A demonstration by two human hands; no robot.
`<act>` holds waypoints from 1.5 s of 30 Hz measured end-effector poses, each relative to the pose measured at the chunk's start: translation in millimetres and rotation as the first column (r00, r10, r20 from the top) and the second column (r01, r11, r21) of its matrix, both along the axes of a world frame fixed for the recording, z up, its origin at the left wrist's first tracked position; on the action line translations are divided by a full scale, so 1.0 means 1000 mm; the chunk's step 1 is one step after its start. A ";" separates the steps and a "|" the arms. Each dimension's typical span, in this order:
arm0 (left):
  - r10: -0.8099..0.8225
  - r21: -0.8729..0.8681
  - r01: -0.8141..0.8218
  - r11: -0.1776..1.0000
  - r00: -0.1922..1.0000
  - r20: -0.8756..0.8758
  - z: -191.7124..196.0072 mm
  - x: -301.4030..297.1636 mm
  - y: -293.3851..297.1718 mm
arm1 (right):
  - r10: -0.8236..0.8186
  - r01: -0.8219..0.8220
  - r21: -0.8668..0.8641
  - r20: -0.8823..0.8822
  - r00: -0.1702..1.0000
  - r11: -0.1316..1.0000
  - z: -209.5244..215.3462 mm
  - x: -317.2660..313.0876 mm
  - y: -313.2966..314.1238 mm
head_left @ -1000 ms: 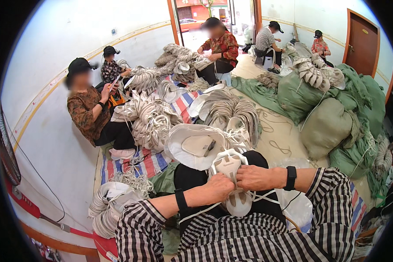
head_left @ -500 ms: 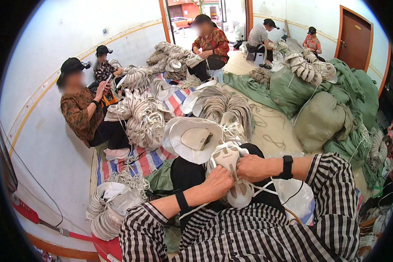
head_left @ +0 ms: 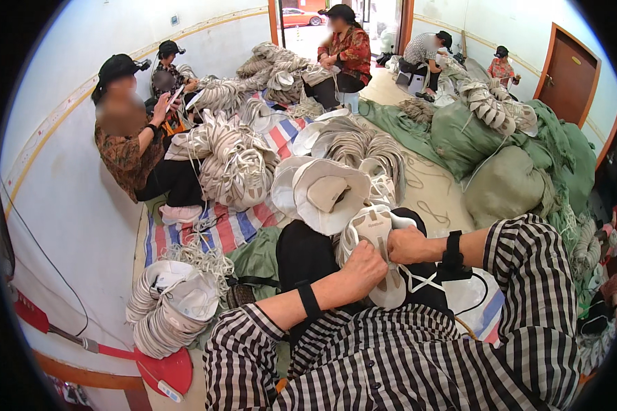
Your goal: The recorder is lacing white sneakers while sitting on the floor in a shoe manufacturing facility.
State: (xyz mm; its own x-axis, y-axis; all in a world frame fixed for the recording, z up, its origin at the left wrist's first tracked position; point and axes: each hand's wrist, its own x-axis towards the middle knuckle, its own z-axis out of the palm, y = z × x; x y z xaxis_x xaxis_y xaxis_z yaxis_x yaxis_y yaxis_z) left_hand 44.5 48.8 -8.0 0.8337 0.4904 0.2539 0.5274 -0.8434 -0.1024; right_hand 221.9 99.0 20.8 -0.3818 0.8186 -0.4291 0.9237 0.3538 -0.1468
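Sole point(head_left: 380, 264) white, lower centre of frame, lying on your lap. Your left hand point(head_left: 365, 268) closed around its left edge; your right hand point(head_left: 409, 244) gripping its right side, white cord point(head_left: 418, 281) crossing below. Hat point(head_left: 328, 195) just above. Stacked soles point(head_left: 168, 312) lower left.

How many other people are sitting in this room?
5: one in a black cap by the left wall, another behind, one in red at the doorway, two far right. Piles may hide more.
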 end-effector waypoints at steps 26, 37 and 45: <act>0.142 -0.098 -0.152 0.984 0.984 -0.105 0.004 -0.005 -0.007 | -0.113 0.136 0.101 -0.207 0.972 0.986 -0.016 0.001 -0.010; 0.190 -0.283 -0.197 0.939 0.980 -0.054 0.004 -0.008 0.009 | -0.146 0.326 0.197 -0.608 0.780 0.925 -0.018 0.004 0.006; 0.341 -0.432 -0.378 0.819 0.926 -0.165 0.009 -0.006 0.016 | 0.127 0.007 0.167 -0.775 0.619 0.986 -0.020 0.017 -0.017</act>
State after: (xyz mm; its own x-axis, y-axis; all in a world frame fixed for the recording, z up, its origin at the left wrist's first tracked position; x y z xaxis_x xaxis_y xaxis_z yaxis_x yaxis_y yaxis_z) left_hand 38.4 65.3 0.9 0.5831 0.8028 -0.1243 0.8084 -0.5582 0.1868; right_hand 239.4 82.2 0.8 -0.5675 0.8054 0.1714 0.4591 0.4822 -0.7461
